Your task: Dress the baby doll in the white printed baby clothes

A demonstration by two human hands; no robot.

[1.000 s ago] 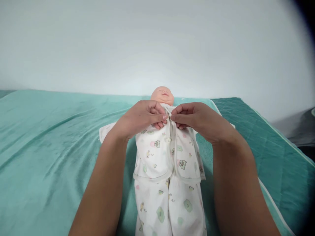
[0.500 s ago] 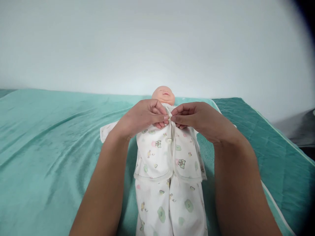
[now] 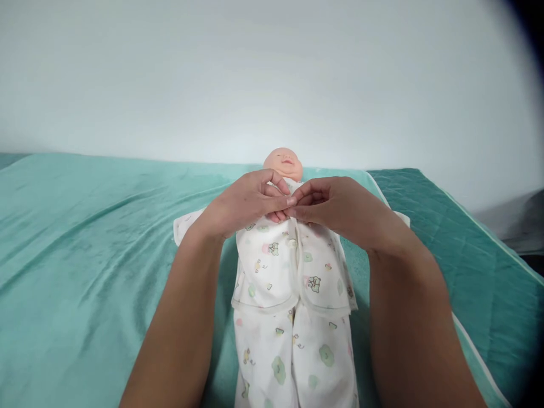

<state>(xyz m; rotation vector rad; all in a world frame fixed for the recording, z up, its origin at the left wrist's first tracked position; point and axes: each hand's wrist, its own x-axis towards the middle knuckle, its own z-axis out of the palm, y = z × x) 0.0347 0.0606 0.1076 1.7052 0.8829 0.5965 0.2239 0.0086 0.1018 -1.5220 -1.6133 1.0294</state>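
Note:
A baby doll [image 3: 284, 162] lies on its back, dressed in a white printed jacket [image 3: 267, 266] and matching trousers [image 3: 293, 357]. Over its upper chest, my left hand [image 3: 259, 195] pinches the jacket's front edge between thumb and fingers. My right hand [image 3: 329, 198] meets it there, thumb and fingers closed on the opposite edge, and the two thumbs touch or nearly touch. Fingers cover the spot they grip, so the fastening there is hidden. Just below my hands, a pale button [image 3: 292, 243] shows on the jacket front.
A light green blanket [image 3: 106, 255] with soft folds spreads beneath the doll. To the right lies a darker green quilted cover [image 3: 476, 272] with a pale edge. Behind everything rises a plain pale wall [image 3: 255, 73]. A dark shape [image 3: 531, 221] stands at the far right.
My right hand has shifted slightly left, closing the small gap between the two thumbs. The button they held between them is now covered. The doll has barely moved.

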